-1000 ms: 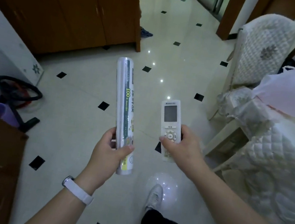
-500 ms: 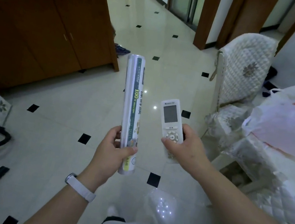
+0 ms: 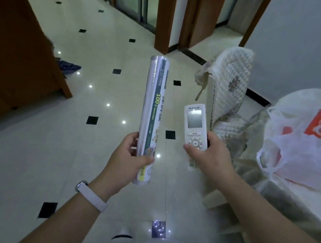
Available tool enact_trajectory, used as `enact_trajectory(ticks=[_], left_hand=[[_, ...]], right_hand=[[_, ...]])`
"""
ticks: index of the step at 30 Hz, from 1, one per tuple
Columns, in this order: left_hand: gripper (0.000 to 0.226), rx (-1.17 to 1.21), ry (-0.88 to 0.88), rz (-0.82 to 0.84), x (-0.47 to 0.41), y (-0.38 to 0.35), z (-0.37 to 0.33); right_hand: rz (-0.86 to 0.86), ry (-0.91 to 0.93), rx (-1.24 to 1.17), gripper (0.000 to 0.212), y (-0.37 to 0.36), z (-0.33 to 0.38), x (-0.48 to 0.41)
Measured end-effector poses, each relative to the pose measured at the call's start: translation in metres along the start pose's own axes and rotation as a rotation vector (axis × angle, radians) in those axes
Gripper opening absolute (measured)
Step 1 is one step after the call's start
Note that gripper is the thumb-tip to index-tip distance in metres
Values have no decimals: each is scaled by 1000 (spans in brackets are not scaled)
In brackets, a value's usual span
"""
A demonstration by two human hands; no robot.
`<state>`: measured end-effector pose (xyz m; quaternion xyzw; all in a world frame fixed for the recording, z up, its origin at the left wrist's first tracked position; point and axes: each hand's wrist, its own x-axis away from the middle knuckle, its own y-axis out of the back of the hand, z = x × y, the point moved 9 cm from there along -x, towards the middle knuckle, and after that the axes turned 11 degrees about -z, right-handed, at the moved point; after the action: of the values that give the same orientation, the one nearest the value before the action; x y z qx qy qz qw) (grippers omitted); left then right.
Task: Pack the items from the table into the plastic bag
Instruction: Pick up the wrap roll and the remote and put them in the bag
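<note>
Head view, compared with the earlier frame: both hands and their loads keep the same grip, while the plastic bag [image 3: 307, 150] and the bench [image 3: 282, 201] under it now fill more of the right side, and the doorways at the top show more fully.

Left hand [image 3: 128, 158]: fingers closed around the lower part of a cling film roll [image 3: 151, 117], held nearly upright; a white wristband [image 3: 91, 195] sits on the wrist.

Right hand [image 3: 211, 157]: fingers closed on the lower end of a white remote control [image 3: 195, 126], screen facing up, thumb across the button ring.

Both items are over the floor, left of the bench. The bag, white with red print, lies on the bench's quilted cover.

A quilted chair [image 3: 228, 86] stands beside the bench. The floor [image 3: 21, 161] is glossy pale tile with small black insets. A wooden cabinet [image 3: 6, 57] is at left.
</note>
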<state>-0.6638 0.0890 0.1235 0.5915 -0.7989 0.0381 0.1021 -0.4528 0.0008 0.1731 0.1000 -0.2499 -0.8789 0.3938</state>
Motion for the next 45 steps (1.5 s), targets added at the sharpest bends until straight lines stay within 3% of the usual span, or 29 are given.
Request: enact_trajectory(ticks=[8, 21, 29, 36, 45], left_hand=[[57, -93, -8, 263, -96, -65, -17], [59, -305, -91, 601, -196, -278, -48], [56, -413, -107, 790, -220, -429, -62], [57, -494, -138, 994, -219, -508, -59], [69, -544, -99, 1139, -244, -582, -45]], right_hand=[[-255, -155, -13, 24, 28, -23, -55], [-552, -345, -130, 31, 129, -136, -171], [-593, -542, -156, 37, 207, -208, -227], [-712, -617, -129, 38, 252, -232, -222], [-573, -815, -66, 42, 212, -267, -238]])
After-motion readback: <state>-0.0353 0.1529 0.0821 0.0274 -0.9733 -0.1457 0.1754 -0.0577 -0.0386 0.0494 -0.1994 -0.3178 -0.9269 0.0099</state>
